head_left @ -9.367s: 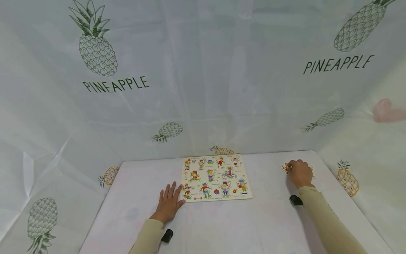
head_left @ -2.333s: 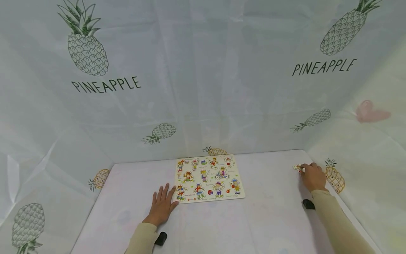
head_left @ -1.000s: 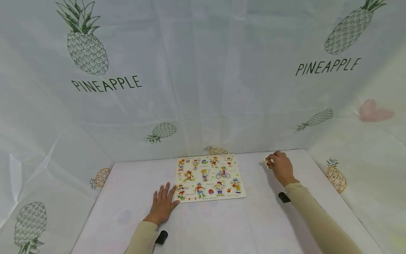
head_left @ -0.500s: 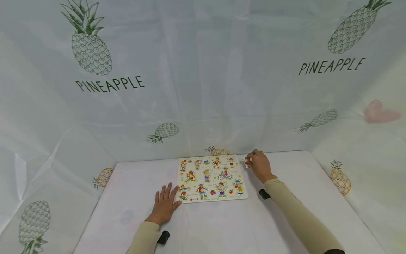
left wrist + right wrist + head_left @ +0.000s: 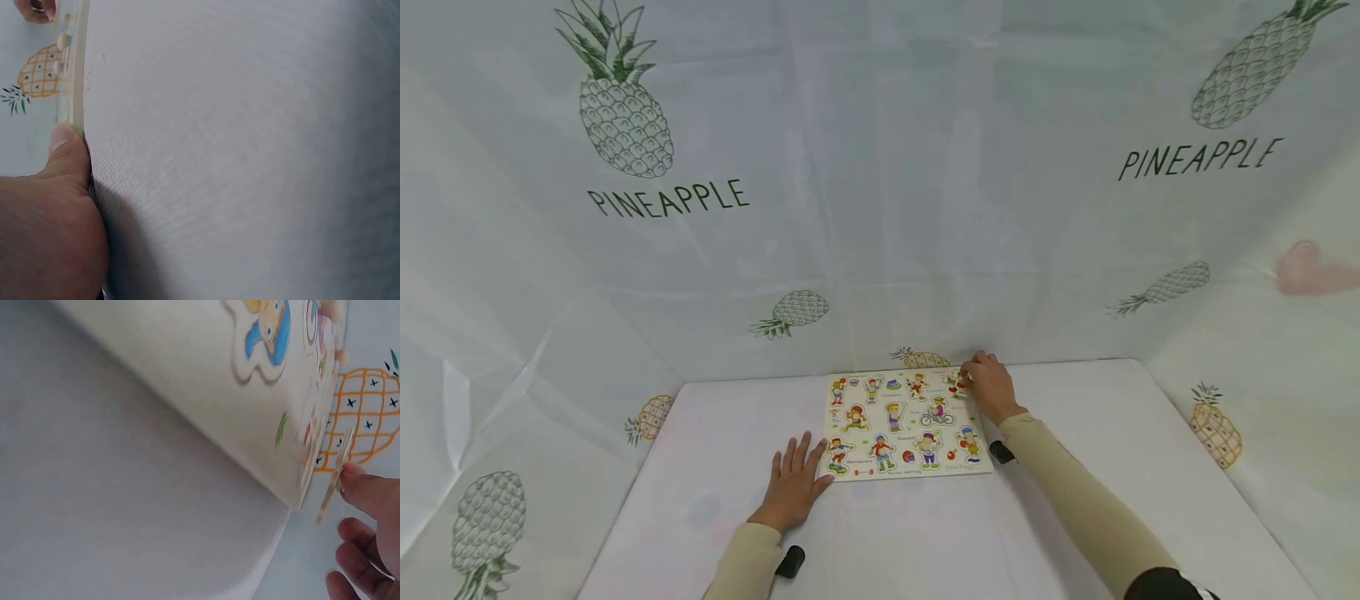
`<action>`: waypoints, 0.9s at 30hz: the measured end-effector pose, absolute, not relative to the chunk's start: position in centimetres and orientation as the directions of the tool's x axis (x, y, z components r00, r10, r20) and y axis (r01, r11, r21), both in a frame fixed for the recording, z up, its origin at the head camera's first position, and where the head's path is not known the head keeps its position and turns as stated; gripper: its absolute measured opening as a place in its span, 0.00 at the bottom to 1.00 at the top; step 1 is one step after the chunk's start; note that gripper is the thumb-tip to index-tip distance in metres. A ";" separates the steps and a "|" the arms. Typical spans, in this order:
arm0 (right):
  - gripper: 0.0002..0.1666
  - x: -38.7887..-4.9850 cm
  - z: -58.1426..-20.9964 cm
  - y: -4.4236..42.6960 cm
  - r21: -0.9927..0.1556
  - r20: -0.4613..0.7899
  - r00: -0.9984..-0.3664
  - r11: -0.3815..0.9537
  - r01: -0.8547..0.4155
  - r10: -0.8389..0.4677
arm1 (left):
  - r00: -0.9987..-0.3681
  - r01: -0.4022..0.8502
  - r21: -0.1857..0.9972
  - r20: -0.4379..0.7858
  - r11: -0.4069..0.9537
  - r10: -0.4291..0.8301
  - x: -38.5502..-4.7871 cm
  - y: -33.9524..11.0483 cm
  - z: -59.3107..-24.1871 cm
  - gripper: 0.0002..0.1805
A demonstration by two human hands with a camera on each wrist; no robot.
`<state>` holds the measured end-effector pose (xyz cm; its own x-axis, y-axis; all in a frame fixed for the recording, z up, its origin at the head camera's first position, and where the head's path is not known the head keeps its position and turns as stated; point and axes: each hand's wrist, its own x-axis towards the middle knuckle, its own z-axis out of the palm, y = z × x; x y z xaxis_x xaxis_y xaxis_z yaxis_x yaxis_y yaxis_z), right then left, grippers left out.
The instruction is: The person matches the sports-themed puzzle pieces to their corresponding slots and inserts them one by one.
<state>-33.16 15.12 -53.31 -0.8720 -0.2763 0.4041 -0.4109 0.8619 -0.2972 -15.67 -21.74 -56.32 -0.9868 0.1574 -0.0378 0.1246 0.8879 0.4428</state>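
A pale wooden puzzle board point(image 5: 872, 429) with sports figures lies on the table near the back wall. My left hand point(image 5: 792, 485) rests beside its left edge with fingers spread; in the left wrist view the thumb point(image 5: 67, 153) touches the board's edge. My right hand point(image 5: 991, 388) is over the board's top right corner, pinching a thin puzzle piece point(image 5: 335, 477). That piece is seen edge-on in the right wrist view, tilted and apart from the board surface. Its printed face is mostly hidden by the fingers in the head view.
A white cloth covers the table point(image 5: 910, 542). Behind it hangs a pale sheet point(image 5: 887, 208) printed with pineapples, and similar sheets rise at both sides. Knobbed figures point(image 5: 937, 412) sit in the board. A black wrist device point(image 5: 791, 562) shows under the left sleeve, another point(image 5: 1001, 452) under the right.
Over the last seconds my right hand picks up a puzzle piece at the table's far right and carries it left to the board's top right corner. My left hand stays by the board.
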 end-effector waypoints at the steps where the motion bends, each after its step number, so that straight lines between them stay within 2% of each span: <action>1: 0.03 -33.2 -53.3 15.0 -0.297 0.402 -0.872 0.862 -0.411 -0.278 | -0.986 0.133 0.450 -0.027 0.883 0.163 -15.6 -21.7 -56.4 0.35; 5: 0.04 -33.4 -53.2 14.5 -0.288 0.378 -0.882 0.869 -0.402 -0.283 | -0.985 0.160 0.471 0.013 0.867 0.174 -15.7 -21.9 -56.9 0.36; 11: 0.04 -33.6 -53.3 14.0 -0.282 0.334 -0.897 0.877 -0.388 -0.289 | -0.988 0.141 0.426 0.006 0.894 0.152 -16.1 -22.0 -58.0 0.37; 22: 0.03 -34.1 -54.2 13.8 -0.269 0.369 -0.881 0.873 -0.405 -0.295 | -0.987 0.157 0.395 0.055 0.905 0.148 -16.4 -22.2 -58.9 0.36; 27: 0.03 -34.1 -53.9 13.8 -0.259 0.333 -0.895 0.884 -0.390 -0.298 | -0.988 0.155 0.386 0.050 0.909 0.147 -16.2 -22.2 -58.8 0.36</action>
